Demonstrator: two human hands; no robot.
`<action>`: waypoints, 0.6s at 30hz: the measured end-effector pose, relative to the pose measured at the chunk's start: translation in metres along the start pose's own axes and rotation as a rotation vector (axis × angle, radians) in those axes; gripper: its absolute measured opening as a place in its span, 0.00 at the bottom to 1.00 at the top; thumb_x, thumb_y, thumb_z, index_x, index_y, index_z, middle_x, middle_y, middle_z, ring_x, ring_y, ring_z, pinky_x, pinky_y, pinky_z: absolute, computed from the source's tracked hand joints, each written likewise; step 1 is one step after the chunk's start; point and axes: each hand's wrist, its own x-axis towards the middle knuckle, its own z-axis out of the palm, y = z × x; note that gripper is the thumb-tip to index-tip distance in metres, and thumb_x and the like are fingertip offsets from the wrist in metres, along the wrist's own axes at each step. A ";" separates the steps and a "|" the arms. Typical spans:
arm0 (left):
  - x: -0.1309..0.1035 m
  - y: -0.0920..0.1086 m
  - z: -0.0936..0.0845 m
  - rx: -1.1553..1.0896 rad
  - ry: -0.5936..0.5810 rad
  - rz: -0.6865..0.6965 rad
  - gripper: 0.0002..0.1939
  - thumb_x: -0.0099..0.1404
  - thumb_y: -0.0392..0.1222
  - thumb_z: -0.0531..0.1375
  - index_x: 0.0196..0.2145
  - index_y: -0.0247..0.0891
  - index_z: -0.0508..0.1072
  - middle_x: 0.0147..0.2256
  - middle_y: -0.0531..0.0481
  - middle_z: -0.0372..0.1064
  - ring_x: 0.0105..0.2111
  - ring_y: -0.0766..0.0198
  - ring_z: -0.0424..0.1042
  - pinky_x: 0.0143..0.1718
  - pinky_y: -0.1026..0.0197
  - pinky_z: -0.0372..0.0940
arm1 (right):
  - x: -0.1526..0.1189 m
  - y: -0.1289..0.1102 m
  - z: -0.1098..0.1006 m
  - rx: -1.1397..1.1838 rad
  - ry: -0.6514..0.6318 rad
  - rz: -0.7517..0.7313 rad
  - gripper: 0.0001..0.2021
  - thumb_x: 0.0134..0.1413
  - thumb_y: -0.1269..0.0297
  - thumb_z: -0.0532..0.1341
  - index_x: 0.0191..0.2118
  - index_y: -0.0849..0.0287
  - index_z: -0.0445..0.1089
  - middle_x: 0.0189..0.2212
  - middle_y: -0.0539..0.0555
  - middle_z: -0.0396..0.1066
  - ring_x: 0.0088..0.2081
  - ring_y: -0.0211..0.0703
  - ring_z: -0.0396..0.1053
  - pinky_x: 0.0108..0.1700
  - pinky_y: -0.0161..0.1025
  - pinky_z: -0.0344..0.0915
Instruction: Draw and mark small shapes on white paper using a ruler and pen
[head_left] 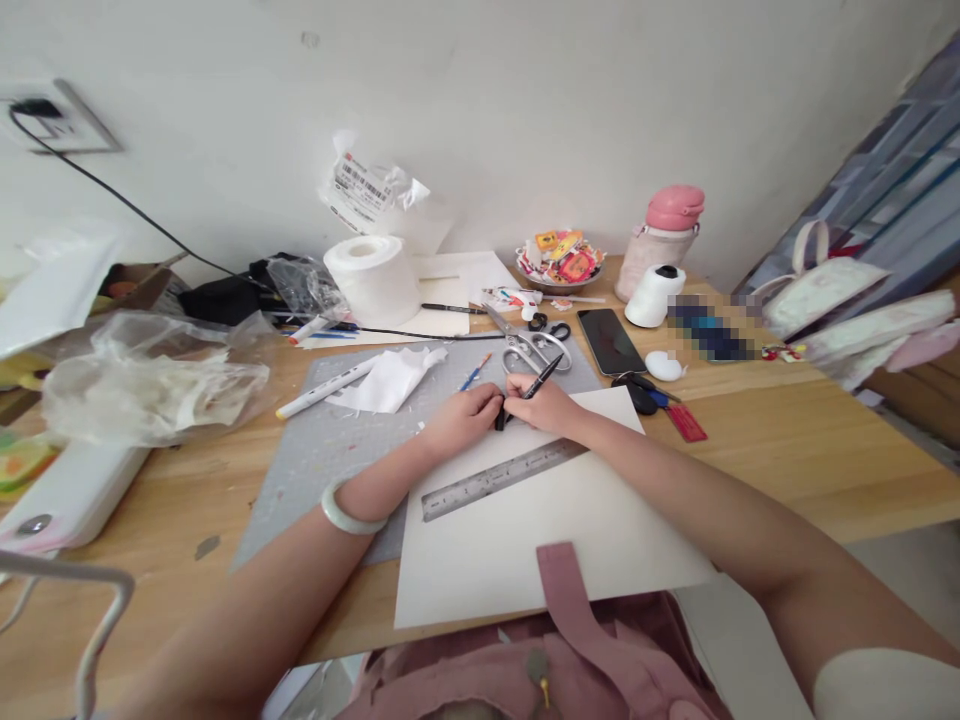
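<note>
Fingers of the right hand (547, 406) close around a slim black pen (543, 376), long axis diagonal, tapered end away and rightward; the left hand (465, 414), curled narrow, touches a small black object (500, 414), grip unclear; nearer, a flat silver metal ruler (487, 483) crosses white paper (517, 540)

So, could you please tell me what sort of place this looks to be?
Probably a craft desk, perhaps at home: there are scissors, a ruler and a mat.
</note>
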 end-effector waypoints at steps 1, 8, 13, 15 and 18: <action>0.000 -0.001 0.000 0.001 0.001 0.006 0.13 0.64 0.42 0.44 0.29 0.40 0.66 0.25 0.54 0.67 0.28 0.64 0.67 0.31 0.64 0.59 | 0.000 0.000 0.000 -0.005 0.002 -0.003 0.08 0.42 0.65 0.53 0.21 0.57 0.51 0.14 0.43 0.48 0.20 0.33 0.50 0.24 0.33 0.45; 0.001 -0.005 0.003 0.006 0.018 0.007 0.13 0.64 0.43 0.44 0.30 0.40 0.66 0.25 0.54 0.67 0.28 0.64 0.66 0.30 0.64 0.58 | -0.001 -0.001 -0.001 -0.014 0.004 -0.003 0.06 0.42 0.66 0.53 0.21 0.57 0.52 0.15 0.43 0.49 0.21 0.34 0.50 0.25 0.33 0.46; 0.000 -0.003 0.002 0.034 0.018 -0.007 0.13 0.64 0.43 0.44 0.29 0.40 0.66 0.24 0.55 0.67 0.26 0.64 0.67 0.29 0.64 0.58 | 0.000 0.000 0.000 -0.003 -0.001 -0.012 0.07 0.42 0.66 0.53 0.21 0.57 0.52 0.14 0.43 0.50 0.21 0.33 0.51 0.25 0.33 0.46; 0.000 -0.004 0.002 0.037 0.025 0.005 0.13 0.64 0.43 0.45 0.29 0.40 0.66 0.24 0.55 0.67 0.26 0.64 0.67 0.29 0.64 0.58 | 0.000 0.001 0.000 0.003 0.001 -0.018 0.07 0.42 0.66 0.53 0.21 0.57 0.51 0.14 0.43 0.50 0.20 0.33 0.51 0.24 0.33 0.46; 0.000 -0.005 0.002 0.036 0.032 0.015 0.13 0.64 0.43 0.44 0.29 0.40 0.66 0.24 0.55 0.67 0.26 0.65 0.67 0.29 0.64 0.58 | 0.000 0.002 0.001 0.015 0.007 -0.031 0.07 0.42 0.66 0.53 0.21 0.57 0.51 0.13 0.43 0.50 0.20 0.33 0.51 0.24 0.32 0.46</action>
